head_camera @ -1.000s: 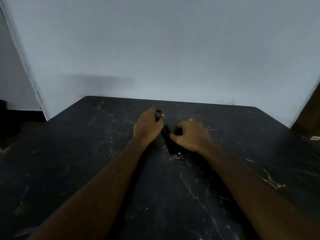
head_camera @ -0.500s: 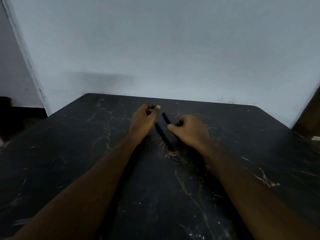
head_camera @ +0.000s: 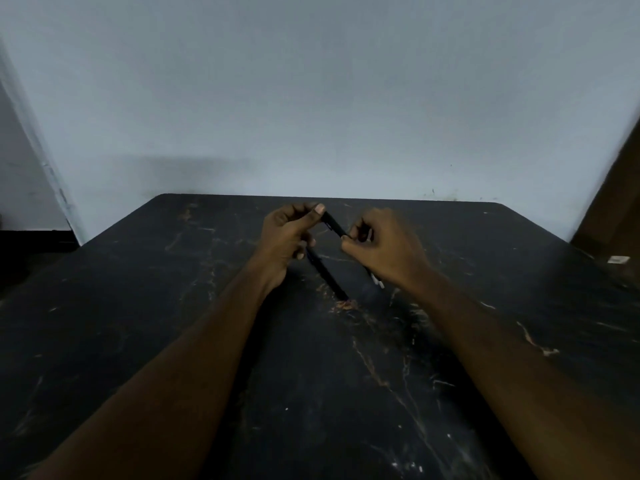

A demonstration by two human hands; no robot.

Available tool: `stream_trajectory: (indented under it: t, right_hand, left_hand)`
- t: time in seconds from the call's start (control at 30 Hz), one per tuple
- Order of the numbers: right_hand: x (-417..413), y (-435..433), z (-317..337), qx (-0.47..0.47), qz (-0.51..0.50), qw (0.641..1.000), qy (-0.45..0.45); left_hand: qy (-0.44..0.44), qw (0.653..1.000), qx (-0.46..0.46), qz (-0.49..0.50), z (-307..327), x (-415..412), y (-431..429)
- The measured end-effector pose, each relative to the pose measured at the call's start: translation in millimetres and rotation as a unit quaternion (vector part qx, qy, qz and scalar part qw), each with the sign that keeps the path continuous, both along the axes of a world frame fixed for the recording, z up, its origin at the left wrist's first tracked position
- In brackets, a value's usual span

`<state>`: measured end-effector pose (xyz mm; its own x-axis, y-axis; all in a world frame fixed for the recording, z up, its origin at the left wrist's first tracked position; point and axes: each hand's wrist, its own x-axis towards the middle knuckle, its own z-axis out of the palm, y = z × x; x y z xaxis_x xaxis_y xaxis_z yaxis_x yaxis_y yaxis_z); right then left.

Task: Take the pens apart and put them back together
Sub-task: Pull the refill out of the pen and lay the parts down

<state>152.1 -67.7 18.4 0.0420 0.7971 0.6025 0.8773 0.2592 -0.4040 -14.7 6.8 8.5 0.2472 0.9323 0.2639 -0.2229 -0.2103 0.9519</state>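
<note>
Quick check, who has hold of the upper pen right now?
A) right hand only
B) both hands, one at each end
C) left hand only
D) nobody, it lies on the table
B: the left hand pinches one end of the pen and the right hand pinches the other, holding it above the table.

Upper pen (head_camera: pixel 334 225), pinched in my fingers (head_camera: pixel 318 210): plain black. Lower pen (head_camera: pixel 327 273), on the tabletop (head_camera: pixel 156 323): black as well, no marking I can make out. Tabletop: black, marbled with thin tan-orange veins and scattered white flecks. Wall (head_camera: pixel 311 98): flat pale blue-grey, unpatterned. Panel (head_camera: pixel 620 202) at the right edge: dull brown.
</note>
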Motion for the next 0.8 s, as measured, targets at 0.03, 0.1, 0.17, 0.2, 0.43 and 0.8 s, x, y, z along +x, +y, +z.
stream_trajectory:
  t: [0.03, 0.1, 0.17, 0.2, 0.43, 0.8]
  right_hand:
    - [1.2, 1.9, -1.4, 0.009, 0.0, 1.0, -0.006]
    - [2.5, 4.5, -2.5, 0.019, -0.006, 1.0, -0.018]
    - [2.4, 7.7, -4.0, 0.015, -0.011, 0.999, -0.031]
    - [1.9, 9.6, -5.4, 0.011, -0.014, 0.999, -0.043]
    - [-3.9, 10.6, -4.8, 0.007, -0.019, 0.998, -0.063]
    - [-6.0, 12.3, -9.3, 0.028, -0.008, 1.0, -0.002]
  left_hand:
    - [-0.008, 1.0, -0.005, -0.007, -0.5, 0.6, 0.6]
    - [-0.018, 1.0, -0.01, -0.016, -1.3, 1.7, 1.8]
    - [-0.024, 0.999, -0.014, -0.021, -1.8, 2.5, 2.4]
    - [-0.027, 0.999, -0.015, -0.021, -1.4, 2.7, 2.1]
    - [-0.02, 1.0, 0.009, -0.012, -1.5, 3.3, 0.2]
    - [-0.002, 1.0, 0.007, 0.003, -3.4, 6.0, -1.6]
